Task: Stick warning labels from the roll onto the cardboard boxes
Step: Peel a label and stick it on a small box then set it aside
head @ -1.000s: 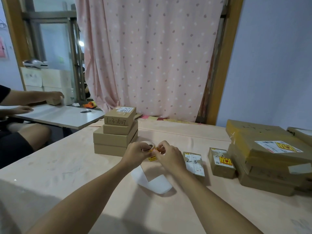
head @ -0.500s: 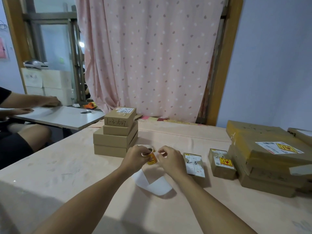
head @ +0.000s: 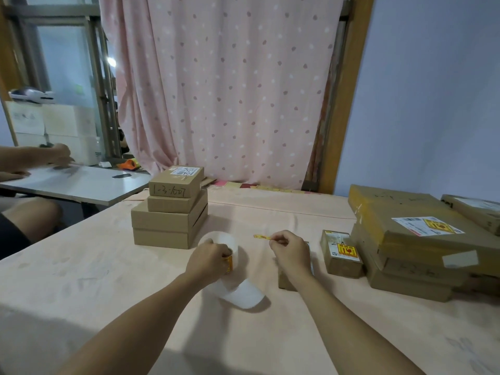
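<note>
Hands now apart: right hand [head: 290, 249] pinches one peeled label [head: 262, 236], left hand [head: 209, 259] grips the roll [head: 228, 255]; four stacked boxes [head: 169, 209] on the pink table [head: 81, 280].

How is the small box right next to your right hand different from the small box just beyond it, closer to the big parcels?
The near small box is mostly hidden behind the right hand, and no warning label shows on what is visible of it; the far small box is in full view with a yellow warning label already on top. The right hand holds a peeled label above the near box, while nothing hovers over the far one. Both are brown cardboard and sit on the table.
</note>
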Demonstrator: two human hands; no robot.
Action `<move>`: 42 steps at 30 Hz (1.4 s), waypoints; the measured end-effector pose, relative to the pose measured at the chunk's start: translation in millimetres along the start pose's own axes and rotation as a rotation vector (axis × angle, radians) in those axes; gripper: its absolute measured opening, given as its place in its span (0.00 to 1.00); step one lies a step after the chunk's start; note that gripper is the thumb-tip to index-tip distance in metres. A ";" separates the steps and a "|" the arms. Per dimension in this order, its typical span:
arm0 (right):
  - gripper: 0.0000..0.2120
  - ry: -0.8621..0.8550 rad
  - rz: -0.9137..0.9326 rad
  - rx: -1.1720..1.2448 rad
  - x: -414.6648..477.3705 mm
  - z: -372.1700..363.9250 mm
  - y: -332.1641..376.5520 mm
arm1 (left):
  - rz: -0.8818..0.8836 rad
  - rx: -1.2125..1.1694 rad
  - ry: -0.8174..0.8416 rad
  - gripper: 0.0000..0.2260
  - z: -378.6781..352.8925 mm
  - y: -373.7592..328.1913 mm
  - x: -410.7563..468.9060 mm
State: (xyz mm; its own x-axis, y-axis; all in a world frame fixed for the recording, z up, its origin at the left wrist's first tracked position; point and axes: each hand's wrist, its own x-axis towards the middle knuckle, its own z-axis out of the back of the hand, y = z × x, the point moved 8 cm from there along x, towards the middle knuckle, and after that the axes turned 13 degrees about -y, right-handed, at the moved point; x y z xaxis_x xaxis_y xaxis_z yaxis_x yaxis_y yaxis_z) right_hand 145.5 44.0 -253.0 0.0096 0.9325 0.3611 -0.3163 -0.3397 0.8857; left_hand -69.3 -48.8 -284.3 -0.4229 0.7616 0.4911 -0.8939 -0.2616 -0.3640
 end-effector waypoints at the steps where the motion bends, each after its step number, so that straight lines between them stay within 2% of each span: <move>1: 0.07 -0.007 -0.027 0.031 1.3 3.4 -3.8 | -0.036 0.027 0.009 0.10 -2.0 -5.8 -1.1; 3: 0.08 -0.017 -0.072 0.081 4.5 10.1 -11.4 | -0.052 0.023 0.016 0.03 -4.0 -12.1 -1.0; 6: 0.08 -0.009 -0.108 0.128 8.3 18.7 -18.7 | -0.041 -0.005 -0.010 0.07 0.7 -17.2 2.6; 11: 0.01 -0.012 -0.102 0.183 14.4 30.6 -22.4 | 0.034 -0.160 -0.097 0.07 13.2 -42.5 16.8; 15: 0.08 0.025 -0.083 0.149 22.5 39.1 -28.2 | 0.022 -0.374 -0.054 0.07 2.2 -89.2 24.3; 19: 0.11 0.045 -0.067 0.068 32.3 56.4 -40.6 | -0.015 -0.456 0.009 0.06 -17.9 -121.9 22.1; 26: 0.16 0.084 0.019 -0.131 46.8 62.3 -57.7 | -0.023 -0.406 0.066 0.08 -45.8 -141.1 13.6; 32: 0.12 0.133 0.060 -0.215 44.4 53.4 -66.4 | -0.117 -0.308 0.118 0.12 -56.4 -150.5 12.3; 42: 0.11 0.184 0.270 -0.393 41.3 43.6 -71.8 | -0.204 -0.230 0.155 0.11 -60.0 -156.8 6.3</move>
State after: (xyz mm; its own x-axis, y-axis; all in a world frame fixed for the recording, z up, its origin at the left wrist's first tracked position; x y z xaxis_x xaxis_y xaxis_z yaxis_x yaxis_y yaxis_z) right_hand 209.9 101.5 -289.0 -0.2776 0.8363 0.4728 -0.6179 -0.5323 0.5787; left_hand 77.1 32.6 -271.7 -0.1955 0.8699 0.4529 -0.8935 0.0324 -0.4479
